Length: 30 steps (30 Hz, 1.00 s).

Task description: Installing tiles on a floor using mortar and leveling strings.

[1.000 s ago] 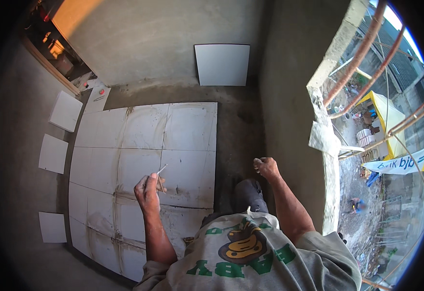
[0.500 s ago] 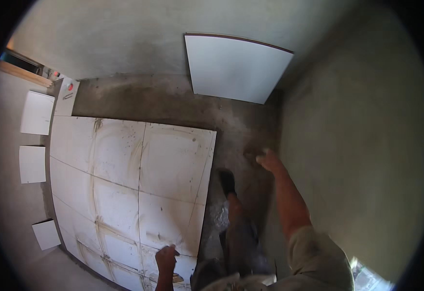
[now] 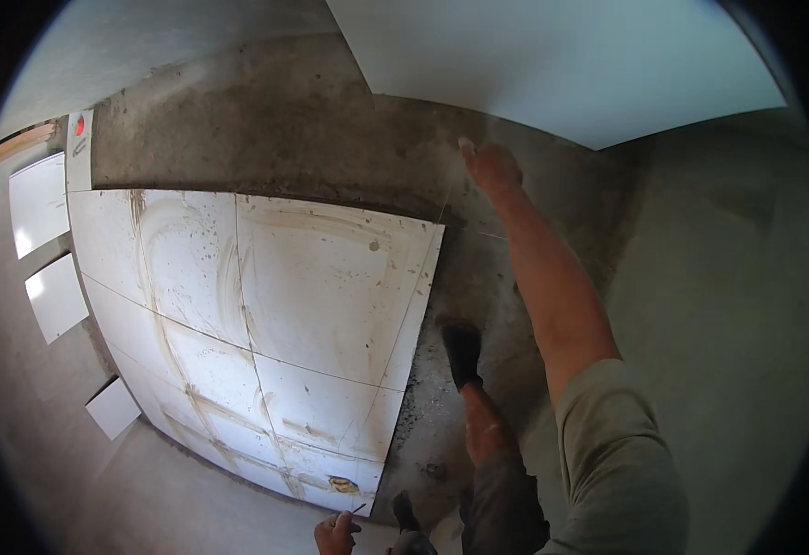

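Observation:
My right hand (image 3: pixel 495 171) reaches far forward over the bare floor, fingers closed. From its fingertips a thin string (image 3: pixel 444 199) seems to run down across the right part of the white tiled floor (image 3: pixel 317 277). Low in the picture, my left hand (image 3: pixel 335 535) is closed around a thin dark stick-like tool (image 3: pixel 360 508), close to the tiles' near edge. Just beyond my right hand, a large white tile (image 3: pixel 552 65) stands tilted.
Bare concrete (image 3: pixel 238 111) borders the tiles at the far side. Three small white tiles (image 3: pixel 39 203) line the left. A narrow white strip with a red round thing (image 3: pixel 79 126) lies far left. My dark-shod foot (image 3: pixel 462 351) stands right of the tiles; a plain wall (image 3: pixel 728 351) rises beyond.
My right arm has stretched forward toward the large tile, which now looks closer. My left hand has shifted lower in the picture. The whole view has tilted and moved ahead.

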Tool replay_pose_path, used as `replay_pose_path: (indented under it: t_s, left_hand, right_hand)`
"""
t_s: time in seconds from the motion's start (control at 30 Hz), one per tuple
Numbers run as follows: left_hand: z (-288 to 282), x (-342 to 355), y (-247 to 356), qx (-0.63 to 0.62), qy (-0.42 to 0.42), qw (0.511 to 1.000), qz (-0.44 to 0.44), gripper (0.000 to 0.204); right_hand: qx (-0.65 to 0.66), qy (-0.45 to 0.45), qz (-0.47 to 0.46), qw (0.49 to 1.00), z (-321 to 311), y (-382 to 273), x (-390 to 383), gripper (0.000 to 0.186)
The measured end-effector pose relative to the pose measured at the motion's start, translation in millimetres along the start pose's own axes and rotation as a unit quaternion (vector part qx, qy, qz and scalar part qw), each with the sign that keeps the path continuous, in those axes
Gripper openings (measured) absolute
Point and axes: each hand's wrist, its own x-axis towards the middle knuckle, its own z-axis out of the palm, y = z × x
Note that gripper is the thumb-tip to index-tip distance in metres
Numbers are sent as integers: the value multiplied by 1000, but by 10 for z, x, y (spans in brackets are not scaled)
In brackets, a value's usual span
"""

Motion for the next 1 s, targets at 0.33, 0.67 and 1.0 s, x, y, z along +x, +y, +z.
replay_pose_path:
  t_s: [0.33,0.67,1.0]
  left_hand:
    - [21,217,426,204,66,900,379,12]
    - [-275,-10,658,-52,78,994,-59,42]
    - [-2544,-635,-53,-189,503,825,175,32]
  right_hand:
    - [-119,-53,-13,991,260,591,501,34]
    - [244,-4,20,970,220,1059,-295,32]
    - [463,-37,-158,872,-2124,-58,-2879,34]
